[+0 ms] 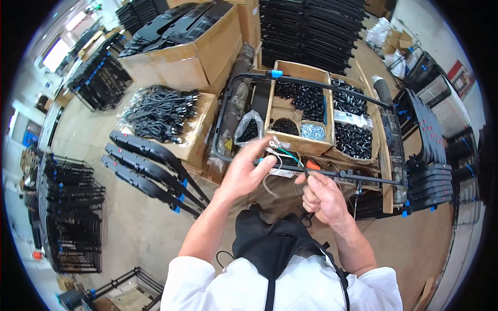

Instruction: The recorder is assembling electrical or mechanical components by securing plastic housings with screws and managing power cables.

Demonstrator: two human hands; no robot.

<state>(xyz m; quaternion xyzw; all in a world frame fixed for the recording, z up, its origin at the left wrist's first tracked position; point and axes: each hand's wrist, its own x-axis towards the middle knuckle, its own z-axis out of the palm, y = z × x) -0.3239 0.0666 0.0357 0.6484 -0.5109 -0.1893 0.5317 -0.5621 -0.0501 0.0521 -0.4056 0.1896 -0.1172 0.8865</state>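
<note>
My right hand [322,198] is closed around a black cable [305,171], whose stripped end points up and left. From that end spread a green wire [285,151] and white wires [281,161], with a ring terminal [272,143] near the tip. My left hand [245,172] is beside these wire ends, thumb and forefinger apart; its forefinger is blurred, and whether it touches a wire is unclear. Behind both hands, a black tubular frame [332,83] with blue clips lies across the parts boxes.
An open carton [299,141] holds black fittings and silver screws [313,131]. To its left sit a plastic bag [249,128] of black parts and a pile of bundled cables [161,111]. Black curved parts [145,168] stand at left; stacked frames [430,181] stand at right.
</note>
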